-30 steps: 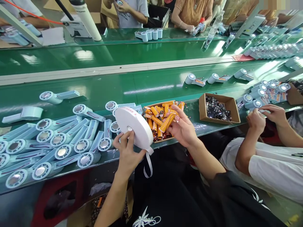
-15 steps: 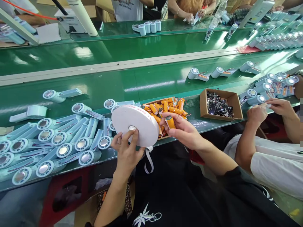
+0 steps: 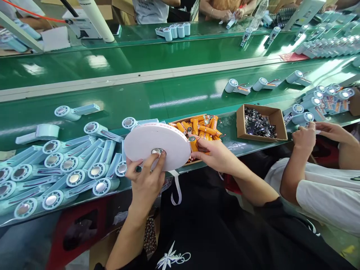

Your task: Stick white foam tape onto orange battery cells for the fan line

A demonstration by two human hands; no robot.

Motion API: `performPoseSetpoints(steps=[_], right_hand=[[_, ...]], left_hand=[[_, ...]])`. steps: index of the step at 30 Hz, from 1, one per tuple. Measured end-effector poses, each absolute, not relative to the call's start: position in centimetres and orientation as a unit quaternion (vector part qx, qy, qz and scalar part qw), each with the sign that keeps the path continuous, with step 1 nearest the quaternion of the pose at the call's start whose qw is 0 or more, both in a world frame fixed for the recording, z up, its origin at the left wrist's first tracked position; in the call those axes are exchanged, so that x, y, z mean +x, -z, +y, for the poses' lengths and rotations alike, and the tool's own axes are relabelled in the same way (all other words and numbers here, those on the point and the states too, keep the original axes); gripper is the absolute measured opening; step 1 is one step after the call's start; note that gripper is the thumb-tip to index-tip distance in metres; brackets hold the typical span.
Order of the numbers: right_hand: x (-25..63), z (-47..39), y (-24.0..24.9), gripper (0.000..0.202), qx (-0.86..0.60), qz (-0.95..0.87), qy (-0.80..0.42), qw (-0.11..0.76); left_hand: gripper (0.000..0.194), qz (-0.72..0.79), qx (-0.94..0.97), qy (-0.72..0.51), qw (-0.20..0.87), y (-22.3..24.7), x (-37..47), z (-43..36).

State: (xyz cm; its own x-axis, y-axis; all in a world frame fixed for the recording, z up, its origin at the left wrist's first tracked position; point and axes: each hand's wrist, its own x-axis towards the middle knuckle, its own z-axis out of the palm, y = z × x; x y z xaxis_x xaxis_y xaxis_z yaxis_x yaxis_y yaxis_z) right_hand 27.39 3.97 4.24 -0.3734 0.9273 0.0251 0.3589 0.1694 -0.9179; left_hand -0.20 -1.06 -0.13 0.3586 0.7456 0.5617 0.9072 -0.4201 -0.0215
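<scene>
A large white tape roll [image 3: 140, 144] is held by my left hand [image 3: 147, 174], whose fingertips sit at its metal-rimmed centre hole. From the roll's lower edge a loose white strip [image 3: 177, 189] hangs down. My right hand [image 3: 218, 153] pinches an orange battery [image 3: 193, 145] between thumb and fingers, close to the roll's right edge. Behind that hand, a box full of orange batteries [image 3: 206, 129] with thin wires rests at the bench edge, partly hidden by the roll and the hand.
Many light-blue fan housings [image 3: 98, 170] crowd the bench to the left. Right of the batteries stands a cardboard box [image 3: 263, 140] of small dark circuit boards. Farther right, another person's hands [image 3: 305, 138] work beside more housings [image 3: 311, 102]. A green conveyor [image 3: 135, 97] runs behind.
The tape roll has tilted flatter and shifted slightly left with my left hand. My right hand has moved a little left with the battery, nearer the roll's edge.
</scene>
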Motion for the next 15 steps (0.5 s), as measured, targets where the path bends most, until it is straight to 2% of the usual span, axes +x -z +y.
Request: performPoseSetpoints(steps=[1,3,5,7,9,11,13,15], right_hand=[[27.1,4.0,-4.0,0.041,-0.461,-0.669,-0.478,0.335],[25.7,3.6,-3.2,0.042,-0.445,-0.572,-0.530,0.440],[23.6,3.0,-2.2,0.047,-0.417,-0.434,-0.539,0.590],[22.4,2.7,-1.5,0.049,-0.396,-0.326,-0.527,0.678],[23.4,3.3,-1.7,0.051,-0.397,-0.293,-0.522,0.696],[26.7,5.1,-2.8,0.049,-0.402,-0.308,-0.476,0.719],[30.6,7.6,-4.1,0.043,-0.390,-0.325,-0.350,0.787],[33.1,9.5,-4.9,0.045,-0.398,-0.353,-0.301,0.791]], left_hand=[[0.072,-0.513,-0.806,0.233,0.180,-0.1,0.0,-1.0],[0.068,-0.523,-0.794,0.233,0.204,-0.2,0.9,-0.9],[0.074,-0.534,-0.776,0.260,0.211,0.0,2.4,-1.1],[0.083,-0.538,-0.766,0.296,0.191,0.8,3.9,-2.0],[0.085,-0.535,-0.770,0.308,0.159,1.5,5.2,-3.3],[0.079,-0.517,-0.796,0.291,0.118,1.8,6.0,-4.4],[0.077,-0.492,-0.830,0.257,0.067,1.3,6.5,-4.2],[0.091,-0.471,-0.857,0.207,0.002,0.0,6.7,-2.0]])
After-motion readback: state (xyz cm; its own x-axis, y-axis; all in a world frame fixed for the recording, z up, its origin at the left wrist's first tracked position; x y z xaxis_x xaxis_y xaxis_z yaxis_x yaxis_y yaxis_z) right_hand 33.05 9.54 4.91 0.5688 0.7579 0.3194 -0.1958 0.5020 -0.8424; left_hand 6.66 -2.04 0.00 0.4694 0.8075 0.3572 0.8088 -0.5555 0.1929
